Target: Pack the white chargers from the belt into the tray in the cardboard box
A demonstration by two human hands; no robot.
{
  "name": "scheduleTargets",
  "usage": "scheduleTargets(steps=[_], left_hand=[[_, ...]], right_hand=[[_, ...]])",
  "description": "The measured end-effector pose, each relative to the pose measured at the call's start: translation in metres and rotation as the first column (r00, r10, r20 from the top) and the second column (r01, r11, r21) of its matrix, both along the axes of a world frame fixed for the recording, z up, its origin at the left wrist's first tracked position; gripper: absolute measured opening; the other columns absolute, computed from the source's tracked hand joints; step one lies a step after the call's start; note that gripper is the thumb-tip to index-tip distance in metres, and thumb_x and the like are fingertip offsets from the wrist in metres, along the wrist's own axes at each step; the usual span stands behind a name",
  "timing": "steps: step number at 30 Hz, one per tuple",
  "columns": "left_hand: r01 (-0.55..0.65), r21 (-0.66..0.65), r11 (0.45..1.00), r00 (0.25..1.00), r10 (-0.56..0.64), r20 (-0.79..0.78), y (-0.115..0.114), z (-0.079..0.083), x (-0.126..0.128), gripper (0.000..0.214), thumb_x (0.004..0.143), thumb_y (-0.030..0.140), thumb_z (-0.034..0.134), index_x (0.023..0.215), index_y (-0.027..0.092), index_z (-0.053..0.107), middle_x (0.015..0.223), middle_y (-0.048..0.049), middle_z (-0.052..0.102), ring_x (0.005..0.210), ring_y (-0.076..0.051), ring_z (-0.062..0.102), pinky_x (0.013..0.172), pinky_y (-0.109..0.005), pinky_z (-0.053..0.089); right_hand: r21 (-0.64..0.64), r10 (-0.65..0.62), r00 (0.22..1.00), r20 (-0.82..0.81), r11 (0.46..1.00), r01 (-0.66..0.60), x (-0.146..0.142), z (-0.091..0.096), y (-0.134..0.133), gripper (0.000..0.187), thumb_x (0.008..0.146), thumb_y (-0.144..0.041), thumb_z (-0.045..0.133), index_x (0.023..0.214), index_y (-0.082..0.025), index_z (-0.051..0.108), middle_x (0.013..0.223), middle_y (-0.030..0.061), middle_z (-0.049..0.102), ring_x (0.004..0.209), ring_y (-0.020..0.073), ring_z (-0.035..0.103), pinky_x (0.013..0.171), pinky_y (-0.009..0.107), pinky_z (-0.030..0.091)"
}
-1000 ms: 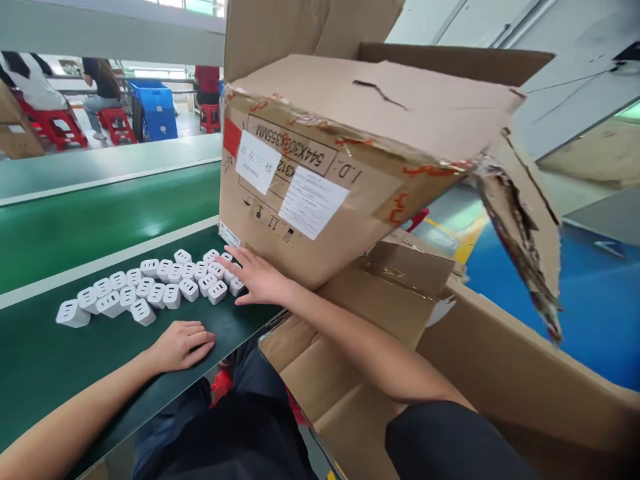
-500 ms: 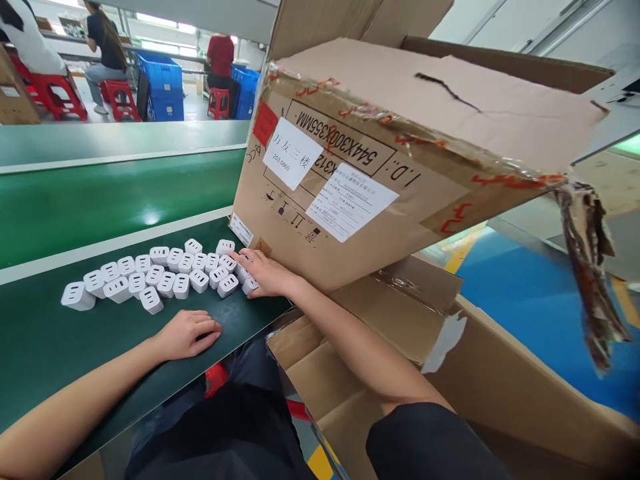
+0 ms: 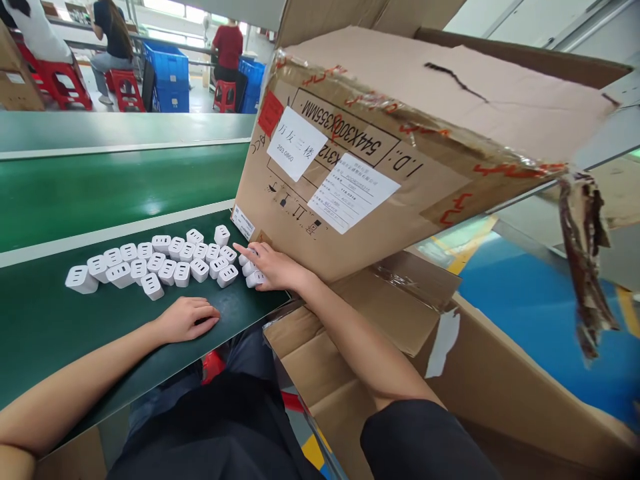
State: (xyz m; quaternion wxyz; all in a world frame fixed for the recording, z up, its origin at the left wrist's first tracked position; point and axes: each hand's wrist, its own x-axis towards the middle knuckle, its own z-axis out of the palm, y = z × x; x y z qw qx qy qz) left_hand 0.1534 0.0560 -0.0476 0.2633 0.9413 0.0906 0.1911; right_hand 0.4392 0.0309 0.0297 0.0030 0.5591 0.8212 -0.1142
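While the right hand (image 3: 279, 268) covers some, chargers (image 3: 199, 270) stand upright, slots (image 3: 78, 276) up.

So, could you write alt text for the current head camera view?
A person's bare right hand lies over the right end of a cluster of small, white, slotted plastic blocks on a dark green work surface; the bare left hand rests palm-down nearby. Beyond the right hand, a large brown cardboard box shows upside-down print.
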Motion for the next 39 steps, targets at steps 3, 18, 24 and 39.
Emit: scheduleTargets(steps=[3, 18, 24, 39], left_hand=[[-0.075, -0.105, 0.992, 0.996, 0.079, 0.034, -0.008, 0.007, 0.002, 0.022, 0.1, 0.03, 0.047, 0.104, 0.021, 0.067, 0.091, -0.0041, 0.071, 0.08, -0.014, 0.066, 0.072, -0.025, 0.053], [-0.066, -0.622, 0.78, 0.933, 0.269, 0.238, -0.062, 0.076, 0.078, 0.045, 0.081, 0.044, 0.074, 0.117, 0.024, 0.054, 0.146, -0.0124, 0.043, 0.122, -0.027, 0.056, 0.085, -0.035, 0.061], [-0.094, -0.714, 0.694, 0.944, 0.29, 0.158, -0.063, 0.077, 0.099, 0.026, 0.081, 0.03, 0.066, 0.099, 0.02, 0.05, 0.116, -0.0073, 0.06, 0.086, -0.016, 0.066, 0.054, -0.02, 0.055], [-0.05, 0.262, 0.964, 0.995, 0.026, 0.094, -0.077, 0.112, 0.138, 0.038, 0.089, 0.023, 0.057, 0.124, 0.018, 0.045, 0.138, -0.0183, 0.052, 0.115, -0.031, 0.065, 0.074, -0.035, 0.062]], right_hand=[[0.068, -0.008, 0.921, -0.389, 0.997, 0.037, 0.002, 0.009, -0.031, 0.119, 0.07, -0.026, 0.084, 0.16, -0.034, 0.007, 0.147, 0.0135, 0.036, 0.136, 0.0341, 0.039, 0.106, 0.053, 0.045], [-0.368, -0.353, -0.199, -0.914, 0.929, 0.045, -0.026, -0.011, -0.117, 0.139, 0.055, -0.056, 0.092, 0.158, -0.045, -0.002, 0.15, 0.0044, 0.043, 0.126, 0.0268, 0.053, 0.108, 0.046, 0.043], [-0.298, -0.305, 0.016, -0.952, 0.94, 0.167, -0.015, -0.016, -0.128, 0.135, 0.065, -0.058, 0.086, 0.158, -0.04, -0.01, 0.158, 0.0089, 0.03, 0.139, 0.0277, 0.043, 0.114, 0.046, 0.038], [0.46, -0.314, 0.946, -0.084, 0.83, 0.316, -0.005, 0.073, -0.176, 0.036, 0.092, -0.022, 0.054, 0.127, -0.015, 0.06, 0.156, 0.0162, 0.04, 0.146, 0.0349, 0.034, 0.116, 0.055, 0.037]])
